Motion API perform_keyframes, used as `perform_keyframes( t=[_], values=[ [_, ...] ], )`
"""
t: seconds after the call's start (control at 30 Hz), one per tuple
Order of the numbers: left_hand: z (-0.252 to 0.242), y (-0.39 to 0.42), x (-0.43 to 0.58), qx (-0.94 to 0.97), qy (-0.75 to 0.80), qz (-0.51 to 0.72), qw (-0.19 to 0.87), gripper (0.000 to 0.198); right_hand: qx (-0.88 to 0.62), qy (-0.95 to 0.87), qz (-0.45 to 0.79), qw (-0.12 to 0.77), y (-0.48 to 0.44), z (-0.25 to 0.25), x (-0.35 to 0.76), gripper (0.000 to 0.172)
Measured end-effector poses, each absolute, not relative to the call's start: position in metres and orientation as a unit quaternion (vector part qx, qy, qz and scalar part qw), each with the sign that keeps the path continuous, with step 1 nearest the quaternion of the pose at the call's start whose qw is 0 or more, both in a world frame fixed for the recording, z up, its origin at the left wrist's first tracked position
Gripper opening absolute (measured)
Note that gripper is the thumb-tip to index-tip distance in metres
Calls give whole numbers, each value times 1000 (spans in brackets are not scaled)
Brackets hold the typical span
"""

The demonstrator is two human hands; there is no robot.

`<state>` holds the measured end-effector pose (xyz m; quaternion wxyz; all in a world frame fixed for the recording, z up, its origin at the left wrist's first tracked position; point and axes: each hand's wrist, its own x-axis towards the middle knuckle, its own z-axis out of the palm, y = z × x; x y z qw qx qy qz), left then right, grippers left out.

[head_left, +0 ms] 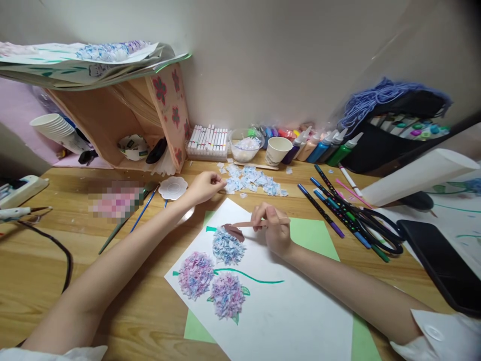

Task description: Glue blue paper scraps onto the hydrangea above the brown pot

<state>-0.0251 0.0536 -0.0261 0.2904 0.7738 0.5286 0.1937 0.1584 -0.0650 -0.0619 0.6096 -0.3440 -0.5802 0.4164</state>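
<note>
My left hand (pixel 206 187) reaches to the left edge of a pile of crumpled light blue paper scraps (pixel 255 178). Its fingers are curled together at the scraps, and what they pinch, if anything, is hidden. In my right hand (pixel 273 225) is a thin wooden stick (pixel 250 224), held level over the white sheet (pixel 285 311). A dark brown flat shape (pixel 234 232) shows at the stick's tip, above the blue paper flower (pixel 227 246). Two pink-purple paper flowers (pixel 195 275) sit lower on the sheet, with drawn green stems and leaves.
Green paper (pixel 310 233) lies under the sheet. Pens, black scissors (pixel 381 230) and a phone (pixel 432 260) are at the right. Along the wall stand markers (pixel 207 142), a clear bowl (pixel 246 146), a paper cup (pixel 278 150) and paint bottles (pixel 319 148). Brushes and a white flower-shaped dish (pixel 173 188) lie left.
</note>
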Motion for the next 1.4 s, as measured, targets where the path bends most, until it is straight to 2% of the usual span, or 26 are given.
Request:
perform_keyframes(
  t=[0.2,0.5,0.73,0.9,1.03,1.17,1.27,1.4],
  values=[
    [-26,51,-18,792,531,164,255,26,-359,-574,412,610,-64,-62,158,48],
    [-18,50,-21,782,519,151,310,31,-369,-574,409,606,-64,-60,158,50],
    [-23,48,-11,796,522,142,270,27,-372,-571,408,607,-64,-59,158,49],
    [-23,49,-7,789,515,140,305,26,-382,-565,406,608,-64,-58,158,50],
    [-4,44,-25,757,503,143,392,30,-377,-562,399,619,-64,-57,157,50],
    [10,32,-44,756,448,44,476,29,-377,-546,396,635,-63,-56,157,48],
    [10,24,-48,765,439,-32,470,24,-386,-539,399,633,-63,-55,157,48],
    [6,20,-45,768,428,-69,472,20,-384,-545,418,617,-62,-55,157,48]
  ],
)
